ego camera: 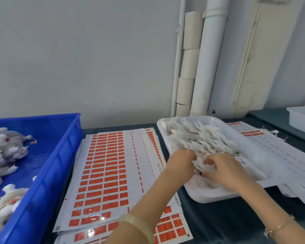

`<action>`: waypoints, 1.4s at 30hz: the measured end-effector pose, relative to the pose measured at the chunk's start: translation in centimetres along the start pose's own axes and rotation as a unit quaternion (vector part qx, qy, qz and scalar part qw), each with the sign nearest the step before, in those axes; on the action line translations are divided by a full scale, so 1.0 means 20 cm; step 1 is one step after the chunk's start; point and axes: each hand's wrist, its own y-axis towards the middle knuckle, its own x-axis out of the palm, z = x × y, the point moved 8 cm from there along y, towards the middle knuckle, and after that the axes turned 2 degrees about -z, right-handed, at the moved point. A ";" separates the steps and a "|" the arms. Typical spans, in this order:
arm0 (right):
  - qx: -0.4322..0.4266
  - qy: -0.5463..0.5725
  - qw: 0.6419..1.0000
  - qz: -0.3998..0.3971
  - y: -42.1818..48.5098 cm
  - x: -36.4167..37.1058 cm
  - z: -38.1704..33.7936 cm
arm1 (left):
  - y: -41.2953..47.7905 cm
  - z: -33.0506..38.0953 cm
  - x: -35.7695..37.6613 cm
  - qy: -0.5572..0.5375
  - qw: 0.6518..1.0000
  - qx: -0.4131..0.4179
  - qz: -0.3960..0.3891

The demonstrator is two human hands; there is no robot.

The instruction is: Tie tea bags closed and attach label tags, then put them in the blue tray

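Observation:
A white tray [211, 195] at centre right holds a heap of untied white tea bags [206, 140]. Both hands are in the near end of that heap. My left hand [180, 163] has curled fingers pinching a tea bag [199, 163], and my right hand [225, 169] grips the same bag from the other side. Sheets of orange label stickers [104, 171] lie stacked between the trays. The blue tray [60, 155] on the left contains several tied tea bags [5, 150] with orange tags.
Used label backing sheets [275, 152] with a few orange stickers lie right of the white tray. A second white tray [301, 117] stands at the far right. Cardboard tubes [188, 67] and a white pipe [209, 59] lean against the back wall.

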 end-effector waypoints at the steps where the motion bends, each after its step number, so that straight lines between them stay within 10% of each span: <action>1: 0.003 -0.023 1.000 0.002 0.01 0.01 0.02 | 0.03 0.01 0.03 0.019 1.000 -0.002 -0.021; 8: 0.009 -0.035 0.997 0.064 0.05 0.00 0.04 | 0.15 0.08 0.11 0.111 0.993 0.007 -0.049; 23: -0.151 0.269 0.913 0.267 -0.05 -0.36 -0.26 | -0.08 0.04 -0.49 -0.066 0.976 0.077 0.195; 32: -0.253 0.388 0.874 0.149 -0.12 -0.17 -0.80 | -0.50 -0.35 -0.64 -0.253 0.940 -0.005 0.228; 42: -0.101 0.441 0.887 -0.088 -0.02 0.69 -0.96 | -0.82 -1.04 -0.14 -0.411 0.832 -0.330 0.175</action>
